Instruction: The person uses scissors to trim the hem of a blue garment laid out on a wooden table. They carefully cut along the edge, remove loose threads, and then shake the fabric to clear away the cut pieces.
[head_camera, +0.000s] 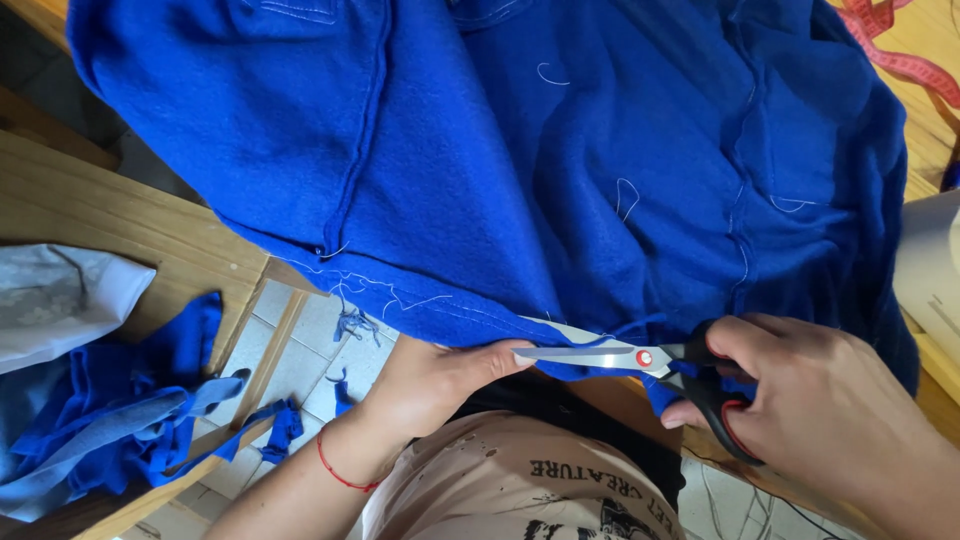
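Fingers of the right hand (830, 400) grip black scissors (640, 360), blades parted at nine o'clock, seemingly mid-trim; the left hand (435, 385) pinches the blue fleece (520, 180) hem, needing steady tension next.

Red wrist string (338, 472), printed beige shirt (520, 490)

A royal-blue fleece garment (560, 170) lies spread inside out over a wooden table, its seams and loose white threads showing, its lower hem hanging off the near edge. A pair of scissors (640, 360) with black handles, a red pivot and silver blades lies almost level along that hem, blades pointing left and slightly parted, apparently with the fabric edge between them.
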